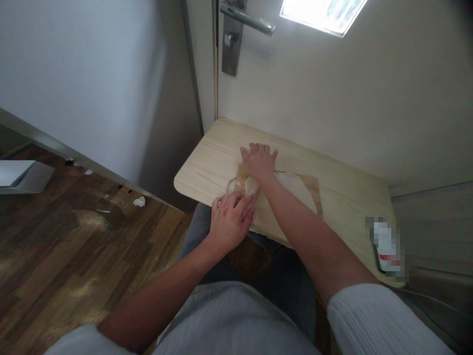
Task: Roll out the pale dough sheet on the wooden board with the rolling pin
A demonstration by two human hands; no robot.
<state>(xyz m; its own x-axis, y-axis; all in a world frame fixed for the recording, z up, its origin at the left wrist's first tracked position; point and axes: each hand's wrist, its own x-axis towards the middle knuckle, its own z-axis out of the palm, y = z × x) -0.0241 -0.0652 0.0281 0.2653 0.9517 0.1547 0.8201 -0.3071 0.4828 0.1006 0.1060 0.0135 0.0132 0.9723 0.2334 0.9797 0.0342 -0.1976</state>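
My right hand (260, 160) lies palm down with its fingers spread, over the far left corner of a thin brown rectangular sheet or board (313, 185). A pale, flat piece with a rounded edge (295, 190) lies on the brown piece, partly hidden by my right forearm. My left hand (231, 217) is at the near edge, its fingers curled and its thumb close to a small pale folded piece (252, 187). What its fingers grip is hidden. Just beyond the left fingers shows a thin curved ring-like edge (228, 186).
A light wooden tabletop (199, 162) with rounded corners bears all this, over my knees. A blurred-out white object (387, 246) sits at its right end. Behind stands a door with a metal handle (251, 19). A white box-like object (25, 175) and paper scraps (139, 201) lie on the floor.
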